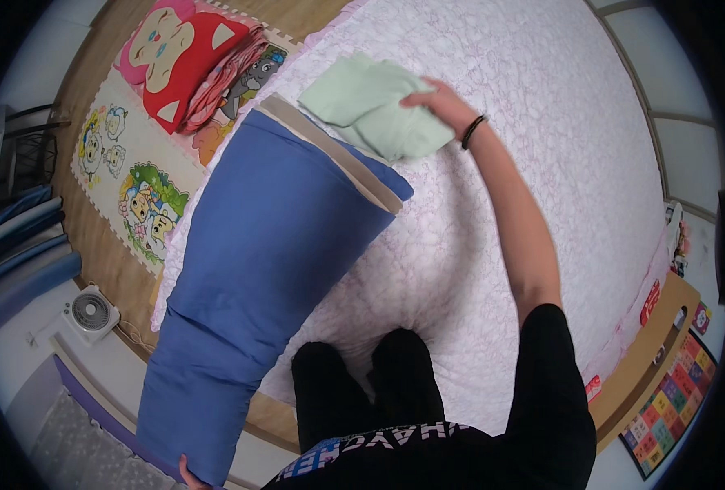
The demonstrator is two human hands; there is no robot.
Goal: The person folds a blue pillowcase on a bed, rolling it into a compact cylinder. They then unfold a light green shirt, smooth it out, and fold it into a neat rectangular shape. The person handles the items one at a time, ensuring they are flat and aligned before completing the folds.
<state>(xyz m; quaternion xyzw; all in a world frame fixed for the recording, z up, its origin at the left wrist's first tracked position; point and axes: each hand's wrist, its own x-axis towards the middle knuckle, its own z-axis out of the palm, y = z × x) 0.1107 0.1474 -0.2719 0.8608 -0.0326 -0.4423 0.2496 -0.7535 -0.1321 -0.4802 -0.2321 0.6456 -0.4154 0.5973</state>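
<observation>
Green cloth (361,102) in right hand (446,106), blue cover (256,220) in left hand (192,478).

The quilt (248,229) is showing plain blue with a beige border (346,162), while the cloth (362,102) is showing pale green. The sheet (583,180) is displaying a mottled pink-and-white pattern, and the mat (140,137) is displaying colourful cartoon figures (146,204) on cream. The bracelet (472,132), trousers (330,384) and sleeve (550,367) are looking black.
</observation>
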